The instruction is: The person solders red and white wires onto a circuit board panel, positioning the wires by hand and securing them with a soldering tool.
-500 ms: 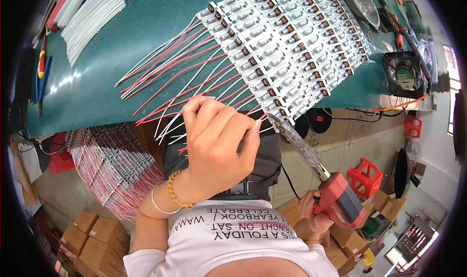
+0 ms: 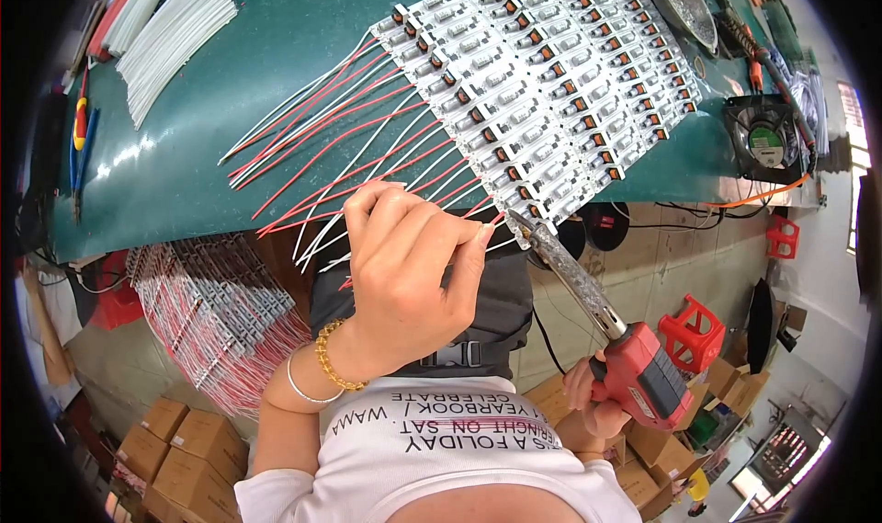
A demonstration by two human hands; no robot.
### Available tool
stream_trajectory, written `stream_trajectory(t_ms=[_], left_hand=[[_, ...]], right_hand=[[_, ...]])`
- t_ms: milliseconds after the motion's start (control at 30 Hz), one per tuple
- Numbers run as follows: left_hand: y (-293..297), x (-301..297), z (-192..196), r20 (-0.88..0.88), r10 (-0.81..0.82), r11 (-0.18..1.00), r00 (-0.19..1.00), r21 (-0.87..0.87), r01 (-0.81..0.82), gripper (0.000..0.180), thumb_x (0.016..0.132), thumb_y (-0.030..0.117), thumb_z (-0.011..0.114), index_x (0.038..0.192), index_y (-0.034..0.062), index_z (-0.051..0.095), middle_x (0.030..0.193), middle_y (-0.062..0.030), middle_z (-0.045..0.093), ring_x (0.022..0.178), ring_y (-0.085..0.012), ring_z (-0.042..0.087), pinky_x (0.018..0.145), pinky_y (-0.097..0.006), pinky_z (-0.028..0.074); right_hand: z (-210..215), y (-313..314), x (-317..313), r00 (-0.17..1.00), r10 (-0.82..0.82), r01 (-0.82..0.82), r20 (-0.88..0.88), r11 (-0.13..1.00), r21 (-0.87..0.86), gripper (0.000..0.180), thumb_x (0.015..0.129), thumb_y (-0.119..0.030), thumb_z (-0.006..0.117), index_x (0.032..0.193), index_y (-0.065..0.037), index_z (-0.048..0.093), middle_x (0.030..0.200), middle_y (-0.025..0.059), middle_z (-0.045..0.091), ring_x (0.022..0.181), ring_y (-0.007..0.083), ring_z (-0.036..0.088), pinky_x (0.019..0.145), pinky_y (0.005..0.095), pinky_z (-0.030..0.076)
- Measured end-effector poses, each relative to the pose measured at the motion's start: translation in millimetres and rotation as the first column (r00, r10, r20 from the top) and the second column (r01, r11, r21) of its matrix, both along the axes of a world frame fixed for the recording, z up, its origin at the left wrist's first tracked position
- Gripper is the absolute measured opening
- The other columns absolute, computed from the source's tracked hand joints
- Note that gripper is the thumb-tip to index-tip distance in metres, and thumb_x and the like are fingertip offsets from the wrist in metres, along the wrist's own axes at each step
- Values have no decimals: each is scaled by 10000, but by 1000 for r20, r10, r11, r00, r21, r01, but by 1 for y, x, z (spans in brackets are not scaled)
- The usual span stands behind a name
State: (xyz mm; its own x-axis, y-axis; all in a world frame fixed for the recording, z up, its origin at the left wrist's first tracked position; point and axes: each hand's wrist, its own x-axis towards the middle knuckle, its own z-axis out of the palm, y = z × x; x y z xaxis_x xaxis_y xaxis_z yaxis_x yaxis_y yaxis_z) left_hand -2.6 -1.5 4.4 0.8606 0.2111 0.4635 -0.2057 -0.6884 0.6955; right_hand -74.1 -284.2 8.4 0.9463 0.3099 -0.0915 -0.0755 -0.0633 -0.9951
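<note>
Boards (image 2: 542, 91) on table (image 2: 303, 27), right of centre, out to near edge. Pinched in left hand (image 2: 404, 270): red wire (image 2: 497, 219), at near corner. Gripped in right hand (image 2: 593, 399): soldering iron (image 2: 648, 376), tip at same corner.

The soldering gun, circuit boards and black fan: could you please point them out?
Soldering gun (image 2: 632, 365): head view, on its red body.
Circuit boards (image 2: 549, 89): head view, mid-sheet.
Black fan (image 2: 764, 142): head view, on its green-labelled hub.
</note>
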Motion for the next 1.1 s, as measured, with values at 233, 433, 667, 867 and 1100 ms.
stream_trajectory(t_ms=[233, 433, 667, 867, 1100], left_hand=[[-1, 1, -6, 45, 9, 1000, 999, 25, -11, 152, 678, 15, 717, 698, 50, 571, 611, -37, 501, 624, -228, 471, 759, -394, 359], [-1, 1, -7, 57, 5, 999, 998, 42, -7, 149, 687, 20, 715, 703, 51, 570, 614, -36, 501, 620, -225, 472, 757, -392, 366], [0, 1, -8, 59, 1, 998, 998, 58, -5, 147, 690, 20, 711, 710, 52, 568, 625, -36, 504, 631, -226, 477, 764, -398, 370], [2, 1, -7, 55, 4, 998, 998, 65, -7, 148, 691, 21, 710, 714, 53, 567, 630, -38, 506, 639, -228, 480, 773, -401, 372], [1, 2, -9, 68, -2, 997, 998, 76, -3, 152, 689, 19, 712, 721, 52, 567, 630, -39, 508, 636, -225, 480, 773, -401, 374]], right_hand=[[7, 1, -7, 995, -100, 95, -19, 976, -198, 605, 779, -564, 592, 1017, -21, 474, 552, -12, 493, 480, 133, 469, 480, 276, 372], [3, 1, 4, 999, 27, -23, 26, 993, -116, 912, 739, -700, 558, 1253, 45, 451, 495, -32, 436, 427, 114, 440, 457, 261, 385], [12, 20, 1, 955, -218, 215, -202, 976, -36, 395, 781, -429, 690, 745, -63, 544, 567, 9, 540, 511, 126, 510, 499, 263, 379], [-4, -1, -7, 998, -60, 63, 25, 988, -141, 917, 770, -678, 557, 1292, 58, 394, 499, -28, 437, 423, 124, 432, 457, 271, 373], [5, 15, 8, 1000, 21, -22, -16, 1000, -13, 863, 795, -647, 561, 1300, 34, 398, 499, -23, 441, 423, 123, 437, 446, 269, 373]])
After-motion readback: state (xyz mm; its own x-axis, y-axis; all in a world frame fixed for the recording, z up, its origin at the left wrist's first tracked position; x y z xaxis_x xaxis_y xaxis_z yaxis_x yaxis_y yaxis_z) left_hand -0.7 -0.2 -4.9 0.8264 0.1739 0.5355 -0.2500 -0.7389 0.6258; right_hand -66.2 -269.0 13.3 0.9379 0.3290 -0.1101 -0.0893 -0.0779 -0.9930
